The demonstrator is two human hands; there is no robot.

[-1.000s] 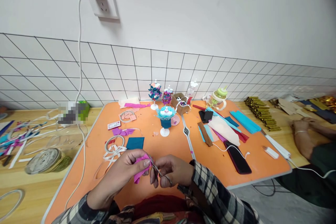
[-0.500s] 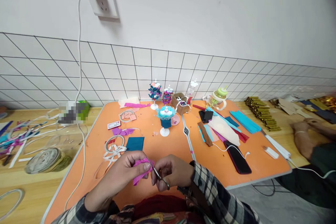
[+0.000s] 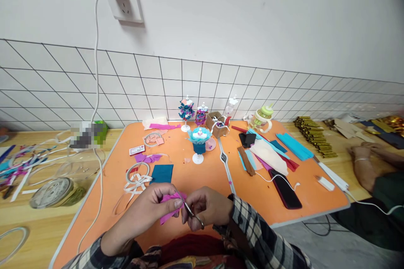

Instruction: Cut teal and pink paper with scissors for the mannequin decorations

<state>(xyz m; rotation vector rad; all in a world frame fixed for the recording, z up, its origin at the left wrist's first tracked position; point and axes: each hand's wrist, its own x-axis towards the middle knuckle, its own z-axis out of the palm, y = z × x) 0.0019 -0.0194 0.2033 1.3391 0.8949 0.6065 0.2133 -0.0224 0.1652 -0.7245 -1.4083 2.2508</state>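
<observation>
Low over the front of the orange table, my left hand (image 3: 154, 204) pinches a crumpled piece of magenta crepe paper (image 3: 168, 215). My right hand (image 3: 208, 206) grips a small pair of scissors (image 3: 190, 211), whose blades meet the paper's right edge. Fingers hide part of both. Just beyond my hands lies a dark teal paper square (image 3: 162, 173). Behind it, upright on a round white base, stands a small dress form (image 3: 199, 147) with a teal band and a light blue ruffle. White ribbon (image 3: 138, 183) and a tape roll (image 3: 138, 171) lie beside my left hand.
Decorated dress forms (image 3: 186, 111) and a small cardboard box (image 3: 217, 125) stand at the back. Paper strips (image 3: 268, 155), a phone (image 3: 285, 189) and a lidded cup (image 3: 262, 118) are on the right. A white cable (image 3: 100, 185) crosses the left edge. Another person's hands (image 3: 366, 157) rest far right.
The magenta paper has shifted slightly between my fingers, and more of it shows above my left thumb near the blades. Both hands stay in nearly the same place.
</observation>
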